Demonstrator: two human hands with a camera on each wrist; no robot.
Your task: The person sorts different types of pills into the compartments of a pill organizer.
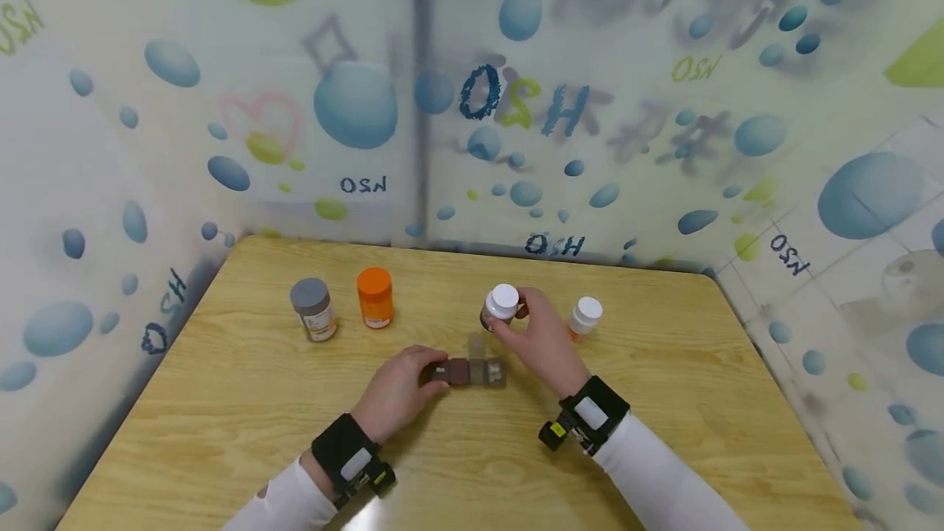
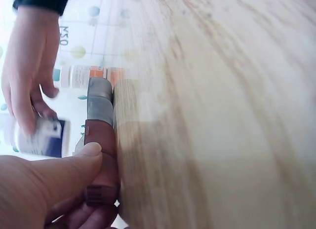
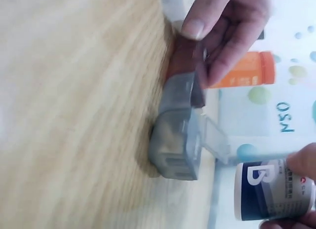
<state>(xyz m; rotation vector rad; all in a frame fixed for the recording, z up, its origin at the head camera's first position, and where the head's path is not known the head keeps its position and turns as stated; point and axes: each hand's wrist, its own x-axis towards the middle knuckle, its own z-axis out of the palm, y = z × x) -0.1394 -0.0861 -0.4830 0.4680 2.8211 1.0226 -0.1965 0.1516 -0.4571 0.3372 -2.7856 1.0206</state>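
A small pill organizer (image 1: 460,372), brown at one end and translucent grey at the other, lies on the wooden table. One clear lid (image 3: 215,140) stands raised at its grey end. My left hand (image 1: 397,390) grips the brown end between thumb and fingers. Just beyond the organizer, my right hand (image 1: 544,342) holds a pill bottle (image 1: 501,301) with a white cap. In the right wrist view, its label (image 3: 266,189) is dark blue and white with a large letter B. The bottle is above the tabletop, near the raised lid.
Toward the back left stand a grey-capped jar (image 1: 315,314) and an orange bottle (image 1: 376,301). Another white-capped bottle (image 1: 586,316) with an orange base stands right of my right hand. A patterned curtain (image 1: 487,187) rises behind the table (image 1: 664,400).
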